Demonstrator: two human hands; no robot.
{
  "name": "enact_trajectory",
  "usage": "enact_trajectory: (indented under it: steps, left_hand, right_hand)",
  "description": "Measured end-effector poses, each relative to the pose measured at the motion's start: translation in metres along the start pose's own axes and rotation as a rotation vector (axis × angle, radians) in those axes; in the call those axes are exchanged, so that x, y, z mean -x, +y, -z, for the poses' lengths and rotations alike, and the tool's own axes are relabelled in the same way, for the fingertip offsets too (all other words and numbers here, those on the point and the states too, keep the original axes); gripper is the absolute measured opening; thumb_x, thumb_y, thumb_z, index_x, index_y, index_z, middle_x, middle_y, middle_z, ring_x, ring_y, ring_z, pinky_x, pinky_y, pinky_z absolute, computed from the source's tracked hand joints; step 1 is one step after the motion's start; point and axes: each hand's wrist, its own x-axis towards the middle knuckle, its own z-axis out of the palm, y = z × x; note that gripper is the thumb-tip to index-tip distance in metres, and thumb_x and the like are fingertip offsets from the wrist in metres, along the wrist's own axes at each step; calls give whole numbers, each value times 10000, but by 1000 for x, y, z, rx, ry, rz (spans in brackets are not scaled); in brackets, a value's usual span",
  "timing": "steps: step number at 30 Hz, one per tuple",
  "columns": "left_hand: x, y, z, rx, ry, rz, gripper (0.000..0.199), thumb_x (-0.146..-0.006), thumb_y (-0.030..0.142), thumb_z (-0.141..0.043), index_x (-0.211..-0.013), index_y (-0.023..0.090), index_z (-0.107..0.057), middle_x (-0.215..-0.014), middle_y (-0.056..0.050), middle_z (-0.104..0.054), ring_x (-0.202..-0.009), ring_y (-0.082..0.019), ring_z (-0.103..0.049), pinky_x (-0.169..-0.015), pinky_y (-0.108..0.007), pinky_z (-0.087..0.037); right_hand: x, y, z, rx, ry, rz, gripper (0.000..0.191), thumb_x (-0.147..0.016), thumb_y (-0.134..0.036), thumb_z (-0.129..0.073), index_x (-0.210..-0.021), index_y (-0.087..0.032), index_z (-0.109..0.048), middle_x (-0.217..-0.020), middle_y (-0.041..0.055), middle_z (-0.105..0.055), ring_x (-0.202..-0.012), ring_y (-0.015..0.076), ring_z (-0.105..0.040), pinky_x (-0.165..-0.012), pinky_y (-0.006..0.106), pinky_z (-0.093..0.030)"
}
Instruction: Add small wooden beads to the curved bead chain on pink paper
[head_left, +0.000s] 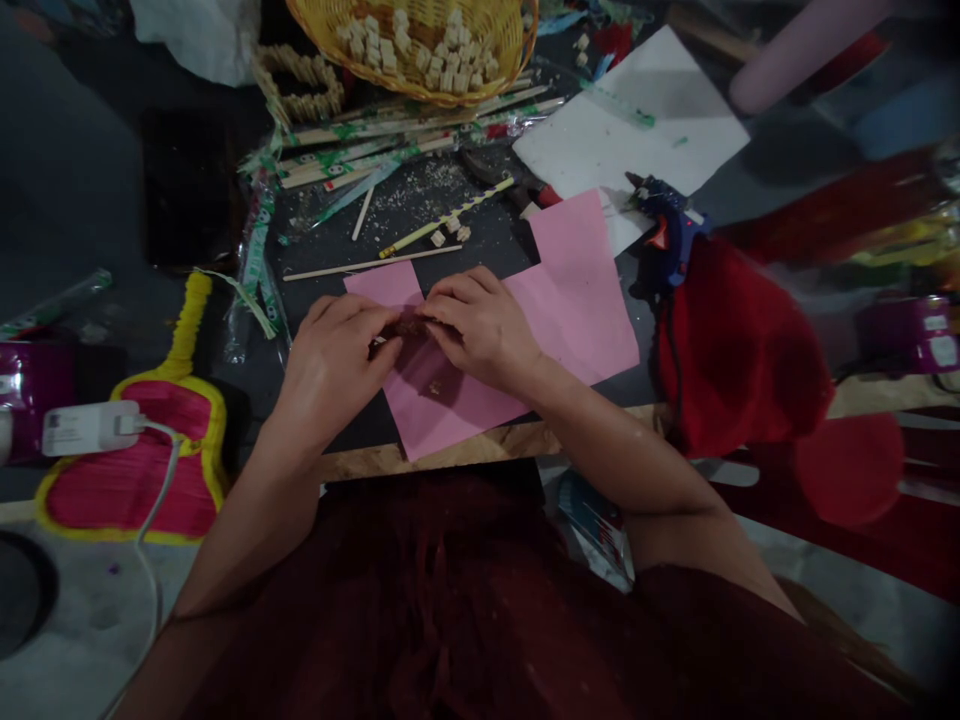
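Observation:
My left hand (pixel 334 355) and my right hand (pixel 480 325) meet above a sheet of pink paper (pixel 577 320), fingertips pinched. Between them is a small brownish thing (pixel 410 327), dark and mostly covered by the fingers, so its kind does not show. On the paper just below lies a small pale piece (pixel 435 387), perhaps wood. Beyond the hands are a thin wooden stick (pixel 375 263), a yellow patterned pencil (pixel 442 220) and a few little wooden bits (pixel 450 233). A blue hot glue gun (pixel 675 230) lies to the right.
A yellow wicker basket (pixel 517 45) with wooden pieces stands at the back, before wrapped chopsticks (pixel 360 160). Pliers (pixel 517 190) lie near white paper (pixel 637 110). On the left are a dark phone-like slab (pixel 187 190), a pink-and-yellow broom-shaped item (pixel 172 470) and a white charger (pixel 90 428). Red cloth (pixel 742 350) sits right.

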Motion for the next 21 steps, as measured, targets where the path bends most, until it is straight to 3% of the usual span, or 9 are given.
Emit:
enact_trajectory:
  steps: [8,15,21]
  left_hand:
    - [14,-8,12,-45,-9,5,299,-944,352,-632,-1177,193,-732,-1151,-132,-747,-1117,-355,-674,-1043,-531,-508]
    - [19,-11,6,-109,0,15,268,-1003,330,-540,-1098,185,-744,-1076,-122,-760,-1032,-319,-687,-990,-494,-525]
    - [15,-7,4,-59,67,59,199,-969,278,-582,-1076,212,-736,-1086,-92,-783,-1031,-307,-699,-954,-460,-542]
  right_hand:
    - [0,0,-1,12,13,1,280,-1072,-327,-516,-1163,-244,-768,-1212,80,-732,-1141,281,-570,-995,464,-439]
    - [0,2,-3,6,24,12,276,-1074,-365,-529,-1134,-249,-772,-1197,76,-735,-1140,281,-567,-1002,470,-437]
    - [0,2,-2,-1,20,19,270,-1064,-337,-531,-1135,-234,-771,-1202,82,-738,-1129,282,-575,-1018,473,-435]
